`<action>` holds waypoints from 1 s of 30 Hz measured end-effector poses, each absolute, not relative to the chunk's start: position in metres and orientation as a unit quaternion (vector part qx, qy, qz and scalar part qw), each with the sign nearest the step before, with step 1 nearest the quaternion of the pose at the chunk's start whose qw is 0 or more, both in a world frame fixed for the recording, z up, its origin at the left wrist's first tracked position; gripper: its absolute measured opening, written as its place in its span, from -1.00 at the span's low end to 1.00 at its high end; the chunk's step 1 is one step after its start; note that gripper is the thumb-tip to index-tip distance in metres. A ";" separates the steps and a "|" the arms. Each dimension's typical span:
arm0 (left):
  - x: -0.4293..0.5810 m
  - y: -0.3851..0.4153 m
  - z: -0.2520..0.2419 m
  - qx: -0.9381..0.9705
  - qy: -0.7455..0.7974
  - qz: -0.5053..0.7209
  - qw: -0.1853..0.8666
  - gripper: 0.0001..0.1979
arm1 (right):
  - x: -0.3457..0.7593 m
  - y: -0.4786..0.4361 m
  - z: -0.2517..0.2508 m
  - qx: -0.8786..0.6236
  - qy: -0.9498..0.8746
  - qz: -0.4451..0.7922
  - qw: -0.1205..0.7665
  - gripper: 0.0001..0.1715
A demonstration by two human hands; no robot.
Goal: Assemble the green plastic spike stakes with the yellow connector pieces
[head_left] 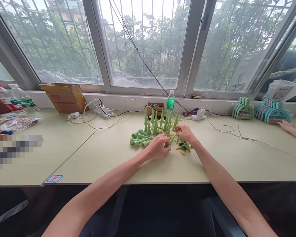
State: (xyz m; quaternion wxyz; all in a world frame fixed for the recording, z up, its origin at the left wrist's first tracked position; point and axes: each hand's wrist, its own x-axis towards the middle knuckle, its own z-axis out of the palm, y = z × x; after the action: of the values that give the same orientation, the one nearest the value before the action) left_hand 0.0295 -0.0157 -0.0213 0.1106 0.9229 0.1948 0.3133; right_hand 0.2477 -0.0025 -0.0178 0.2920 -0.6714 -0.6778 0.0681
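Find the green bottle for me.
In the head view, right of centre, the green bottle stands behind the green cones, just right of the small brown box.

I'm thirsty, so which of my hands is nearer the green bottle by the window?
Right. Your right hand is this side of the green bottle, slightly rightward; your left hand is also this side, farther off and leftward.

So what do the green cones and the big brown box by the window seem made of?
The green cones look like smooth, probably molded plastic, given their even color and shape. The big brown box is likely matte cardboard, judging by its thin flaps.
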 end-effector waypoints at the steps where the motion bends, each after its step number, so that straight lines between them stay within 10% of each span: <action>1: 0.030 -0.016 -0.021 0.922 0.195 0.316 0.110 -0.80 | 0.248 -0.003 -0.018 -0.671 -0.676 0.069 0.297 -0.53; 30: 0.029 -0.013 -0.016 0.897 0.200 0.378 0.109 -0.77 | 0.243 -0.001 -0.022 -0.629 -0.677 0.194 0.330 -0.64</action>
State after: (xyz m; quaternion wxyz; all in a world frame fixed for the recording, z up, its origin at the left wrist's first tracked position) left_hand 0.0295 -0.0131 -0.0163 0.1092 0.8971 0.2002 0.3783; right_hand 0.2434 -0.0007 -0.0224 0.3296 -0.6290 -0.6768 0.1942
